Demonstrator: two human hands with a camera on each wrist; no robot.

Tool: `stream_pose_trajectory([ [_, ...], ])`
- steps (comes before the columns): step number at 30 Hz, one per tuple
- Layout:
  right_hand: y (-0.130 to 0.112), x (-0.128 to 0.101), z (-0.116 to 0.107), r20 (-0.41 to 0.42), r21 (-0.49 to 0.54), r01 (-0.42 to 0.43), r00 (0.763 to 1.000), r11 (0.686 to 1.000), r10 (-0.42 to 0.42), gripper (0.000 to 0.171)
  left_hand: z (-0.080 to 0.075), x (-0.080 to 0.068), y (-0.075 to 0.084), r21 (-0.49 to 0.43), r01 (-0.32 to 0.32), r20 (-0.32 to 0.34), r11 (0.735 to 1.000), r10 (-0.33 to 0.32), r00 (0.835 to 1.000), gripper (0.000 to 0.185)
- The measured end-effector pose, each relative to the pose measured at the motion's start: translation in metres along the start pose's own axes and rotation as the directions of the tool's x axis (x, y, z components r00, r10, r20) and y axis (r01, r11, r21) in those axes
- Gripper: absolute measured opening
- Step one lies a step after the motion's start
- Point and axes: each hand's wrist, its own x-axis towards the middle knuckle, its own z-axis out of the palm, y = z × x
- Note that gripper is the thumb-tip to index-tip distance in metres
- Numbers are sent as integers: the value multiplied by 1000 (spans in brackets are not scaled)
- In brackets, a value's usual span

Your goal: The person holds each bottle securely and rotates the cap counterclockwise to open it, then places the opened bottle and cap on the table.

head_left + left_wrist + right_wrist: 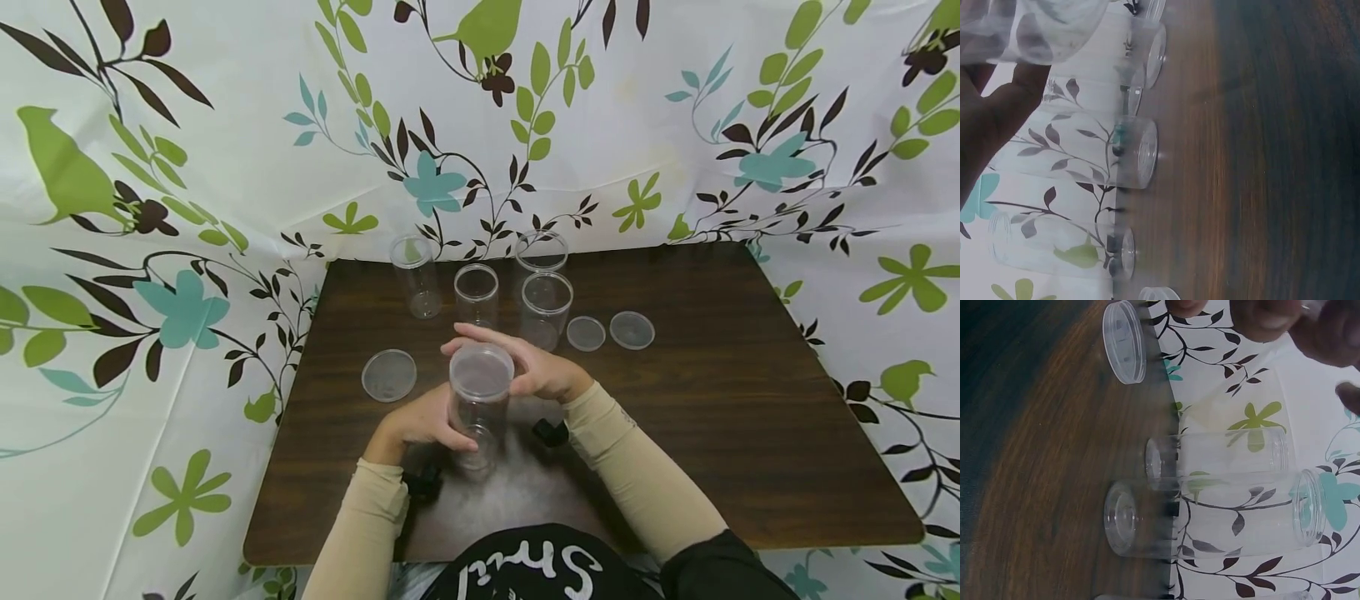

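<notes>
A clear plastic jar [480,412] stands tall between both hands, with a frosted lid [482,372] on its top. My left hand [426,419] grips the jar's body from the left, its thumb across the near side. Around the lid's rim curves my right hand [542,367], fingers behind it and thumb at its right side. In the left wrist view, part of the held jar [1054,31] shows above my left hand [1000,119]. Fingers of my right hand [1272,315] cross the top of the right wrist view; the held jar is mostly out of that frame.
Behind the hands stand several open clear jars, including a tall left one [415,279], a middle one [476,287] and a right one [546,304]. One loose lid [389,375] lies left; two others [586,333] [632,330] lie right on the dark wooden table [720,417].
</notes>
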Motion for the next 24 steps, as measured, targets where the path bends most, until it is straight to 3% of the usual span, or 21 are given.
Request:
stream_pose_trajectory([
  [4, 1, -7, 5, -179, -93, 22, 983, 995, -38, 112, -2, -1, -3, -71, -25, -63, 997, 21, 998, 82],
  [7, 2, -11, 13, -339, -222, 3, 938, 975, -80, 104, -5, -2, -7, -92, -50, -163, 995, 35, 986, 76],
  [10, 5, -14, 22, -452, -297, -39, 886, 954, -104, 101, -6, -3, -10, -81, -47, -290, 996, 22, 957, 73],
  [15, 10, -13, 37, -542, -339, -115, 835, 934, -94, 108, -3, 0, -15, -11, 14, -447, 1000, -18, 894, 88],
  [17, 11, -11, 42, -558, -350, -149, 826, 925, -78, 111, -2, 2, -16, 24, 36, -473, 999, -20, 881, 93],
  [24, 13, -4, 49, -602, -360, -181, 795, 915, -79, 113, 2, 7, -16, 164, 95, -497, 982, -1, 868, 96],
])
